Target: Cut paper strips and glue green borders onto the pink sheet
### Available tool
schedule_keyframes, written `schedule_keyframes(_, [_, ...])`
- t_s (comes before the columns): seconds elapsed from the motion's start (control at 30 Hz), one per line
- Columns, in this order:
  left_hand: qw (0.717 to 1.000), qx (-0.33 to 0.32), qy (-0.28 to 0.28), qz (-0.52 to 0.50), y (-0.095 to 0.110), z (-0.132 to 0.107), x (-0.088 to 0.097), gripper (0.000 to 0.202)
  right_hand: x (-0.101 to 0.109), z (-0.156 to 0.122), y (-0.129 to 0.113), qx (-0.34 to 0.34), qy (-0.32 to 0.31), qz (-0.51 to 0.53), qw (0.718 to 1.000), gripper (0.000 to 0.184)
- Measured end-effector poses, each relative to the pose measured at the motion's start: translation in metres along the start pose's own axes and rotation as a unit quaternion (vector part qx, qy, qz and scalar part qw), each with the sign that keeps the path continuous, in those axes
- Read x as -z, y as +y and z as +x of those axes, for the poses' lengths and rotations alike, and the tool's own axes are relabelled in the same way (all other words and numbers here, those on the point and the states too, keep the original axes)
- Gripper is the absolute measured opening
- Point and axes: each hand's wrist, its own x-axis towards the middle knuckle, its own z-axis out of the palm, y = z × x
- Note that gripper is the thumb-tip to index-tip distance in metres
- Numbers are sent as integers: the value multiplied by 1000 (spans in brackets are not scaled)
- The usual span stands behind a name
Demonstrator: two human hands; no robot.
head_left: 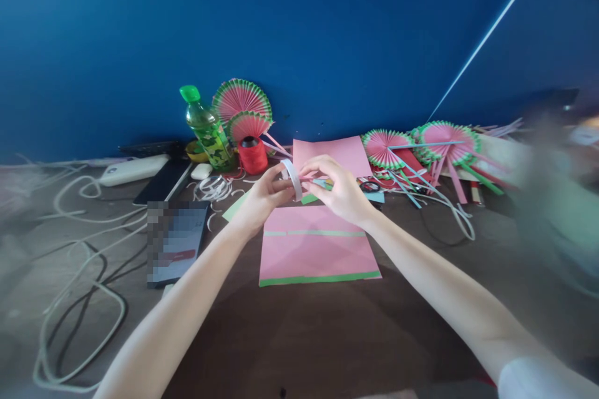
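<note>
My left hand (258, 201) grips a roll of white tape (292, 179), held upright above the table with the fingers partly through its ring. My right hand (337, 188) is closed in a pinch at the right side of the roll; what lies between its fingertips is too small to make out. Below both hands lies a sheet of pink paper (318, 255). A green strip (321, 278) runs along its near edge, and a pale strip (322, 232) crosses it higher up.
Behind stand a green bottle (210, 134), a red thread spool (253, 156) and pink-green pleated paper fans (242, 100). More fans (447, 142) and paper strips lie at right. Phones (180, 246) and white cables (122, 305) spread at left. Another pink sheet (332, 153) rests near the blue wall.
</note>
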Motion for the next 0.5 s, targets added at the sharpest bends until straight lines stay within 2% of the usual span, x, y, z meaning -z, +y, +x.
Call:
schedule_keyframes(0.3, [996,-23,59,59,-2,-1,-6,64,-10,-6,4,36,1,-26,999,9])
schedule_keyframes(0.5, [982,-26,101,158,-3,-3,-9,67,-13,-6,4,27,13,-24,999,8])
